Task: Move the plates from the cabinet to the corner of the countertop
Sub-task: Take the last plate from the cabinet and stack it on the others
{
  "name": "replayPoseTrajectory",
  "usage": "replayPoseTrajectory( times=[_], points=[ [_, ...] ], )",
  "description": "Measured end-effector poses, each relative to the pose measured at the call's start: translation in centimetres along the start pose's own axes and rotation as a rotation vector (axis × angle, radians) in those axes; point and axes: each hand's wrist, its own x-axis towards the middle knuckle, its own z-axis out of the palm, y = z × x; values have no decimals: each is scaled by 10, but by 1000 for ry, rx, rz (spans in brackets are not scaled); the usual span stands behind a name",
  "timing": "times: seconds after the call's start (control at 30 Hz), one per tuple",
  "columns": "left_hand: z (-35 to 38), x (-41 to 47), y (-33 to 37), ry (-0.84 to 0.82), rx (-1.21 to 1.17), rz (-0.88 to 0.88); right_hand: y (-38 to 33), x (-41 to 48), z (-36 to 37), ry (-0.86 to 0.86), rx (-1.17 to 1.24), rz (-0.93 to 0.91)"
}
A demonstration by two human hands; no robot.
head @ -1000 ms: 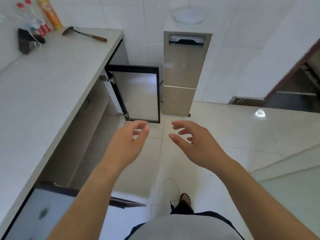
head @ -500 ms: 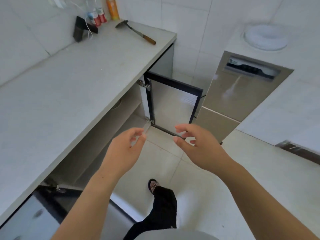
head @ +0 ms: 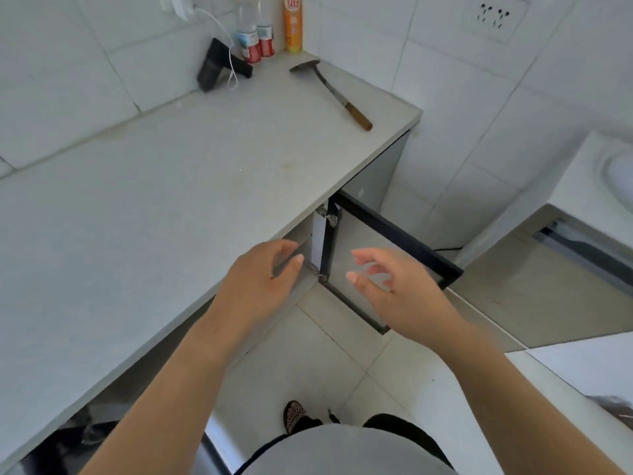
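My left hand (head: 262, 282) hovers at the front edge of the grey countertop (head: 137, 214), fingers apart and empty. My right hand (head: 394, 293) floats in front of the open cabinet door (head: 387, 265), a black-framed glass panel swung outward, and it also holds nothing. The cabinet opening (head: 301, 248) lies just beyond my left fingertips, and its inside is mostly hidden under the counter. No plates show in this view. The far corner of the countertop (head: 298, 73) sits against the tiled walls.
In the far corner stand two bottles (head: 255, 39), an orange can (head: 294, 25) and a black charger block (head: 219, 65) with a white cable. A wood-handled scraper (head: 339, 97) lies near the counter's right end. A beige appliance (head: 561, 269) stands at right. A second cabinet door (head: 212, 454) is open at bottom left.
My view has swung left and up over the countertop, and I have stepped closer. Both hands moved forward toward the cabinet opening, still empty and apart.
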Motion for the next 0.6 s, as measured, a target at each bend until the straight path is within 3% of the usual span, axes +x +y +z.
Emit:
replayPoseTrajectory(
  times=[0.4, 0.6],
  points=[
    [13, 33, -22, 229, -23, -428, 8, 139, 0, -394, -40, -286],
    [50, 65, -2, 296, -49, -568, 34, 196, -14, -536, -14, -287]
  ],
)
